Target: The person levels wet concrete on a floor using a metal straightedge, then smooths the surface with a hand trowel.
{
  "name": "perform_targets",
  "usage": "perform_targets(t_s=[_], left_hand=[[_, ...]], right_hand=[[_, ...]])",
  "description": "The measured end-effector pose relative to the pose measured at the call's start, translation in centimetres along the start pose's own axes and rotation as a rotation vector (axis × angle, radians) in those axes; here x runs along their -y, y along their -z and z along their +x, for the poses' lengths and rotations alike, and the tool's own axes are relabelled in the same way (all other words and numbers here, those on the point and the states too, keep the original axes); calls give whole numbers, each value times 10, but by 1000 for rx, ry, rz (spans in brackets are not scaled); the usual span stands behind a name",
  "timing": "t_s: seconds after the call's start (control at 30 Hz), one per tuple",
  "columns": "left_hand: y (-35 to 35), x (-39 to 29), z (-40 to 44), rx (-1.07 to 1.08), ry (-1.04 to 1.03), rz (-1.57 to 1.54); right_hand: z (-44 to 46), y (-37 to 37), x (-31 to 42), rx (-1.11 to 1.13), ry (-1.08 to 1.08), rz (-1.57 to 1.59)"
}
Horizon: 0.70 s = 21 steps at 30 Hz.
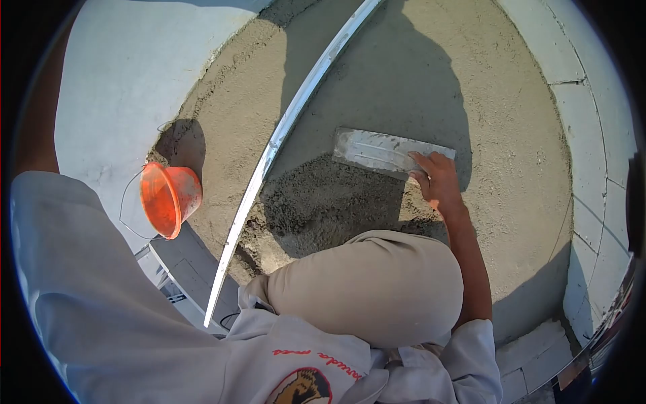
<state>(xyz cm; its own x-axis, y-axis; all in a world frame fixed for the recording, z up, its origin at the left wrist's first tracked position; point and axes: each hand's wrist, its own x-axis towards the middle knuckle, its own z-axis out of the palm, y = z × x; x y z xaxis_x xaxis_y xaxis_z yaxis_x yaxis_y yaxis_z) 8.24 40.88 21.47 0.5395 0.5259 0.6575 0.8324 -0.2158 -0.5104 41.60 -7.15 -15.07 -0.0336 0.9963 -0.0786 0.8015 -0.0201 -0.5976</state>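
Observation:
My right hand (pixel 439 176) is closed on the right end of a long, flat plastering trowel (pixel 377 149). Grey smears coat the trowel, which lies on or just above wet mortar (pixel 424 87). Between the trowel and my bent knee, a darker, rougher patch of mortar (pixel 330 205) shows. My left arm (pixel 42 128) reaches up along the left edge of the view, and its hand is out of sight. A long pale metal straightedge (pixel 293 118) crosses the mortar diagonally, left of the trowel.
An orange bucket (pixel 155 202) with a wire handle lies tilted at the mortar's left edge. White block walls (pixel 575 121) border the mortar on the right, and a pale smooth surface (pixel 128 74) on the left. Grey blocks (pixel 192 269) sit below the bucket.

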Motion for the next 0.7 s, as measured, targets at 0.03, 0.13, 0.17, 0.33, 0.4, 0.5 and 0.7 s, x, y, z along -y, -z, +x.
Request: perform_targets(t_s=[0.03, 0.13, 0.17, 0.33, 0.4, 0.5, 0.7], left_hand=[[-1, -1, 0, 3, 2, -5], [1, -5, 1, -4, -2, -11], [3, -4, 0, -4, -2, -12], [8, -3, -1, -2, -9, -7], [6, -6, -3, 0, -3, -14], [5, -8, -4, 3, -4, -19], [12, -4, -4, 3, -5, -17]], right_hand=[[3, -4, -1, 6, -32, 38], [16, -20, 21, 27, -98, 101], [18, -35, 40, 14, -1, 85], [21, -51, 60, 61, 190, 20], [24, -34, 42, 8, 40, 12], [28, -38, 45, 10, 3, 34], [18, -72, 87, 181, 261, 34]])
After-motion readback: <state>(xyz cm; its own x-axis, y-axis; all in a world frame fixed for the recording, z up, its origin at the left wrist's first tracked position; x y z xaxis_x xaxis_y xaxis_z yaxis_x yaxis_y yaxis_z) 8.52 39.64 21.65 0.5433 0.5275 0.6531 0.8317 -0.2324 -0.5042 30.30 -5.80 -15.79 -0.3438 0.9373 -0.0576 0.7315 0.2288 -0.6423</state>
